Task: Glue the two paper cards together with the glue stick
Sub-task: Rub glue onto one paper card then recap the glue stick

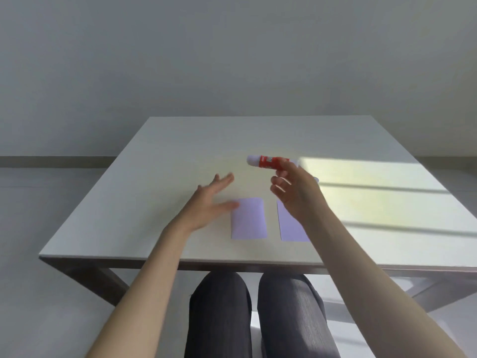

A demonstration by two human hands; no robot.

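Observation:
Two pale lilac paper cards lie flat side by side on the white table. The left card is fully in view; the right card is partly hidden under my right wrist. My right hand is raised above the table and holds a red glue stick with a white cap, lying sideways with the cap pointing left. My left hand hovers with fingers spread, its thumb tip over the left card's upper left corner, holding nothing.
A patch of sunlight with shadow bars falls across the right side of the table. My knees in dark trousers sit below the near table edge. A plain wall stands behind the table.

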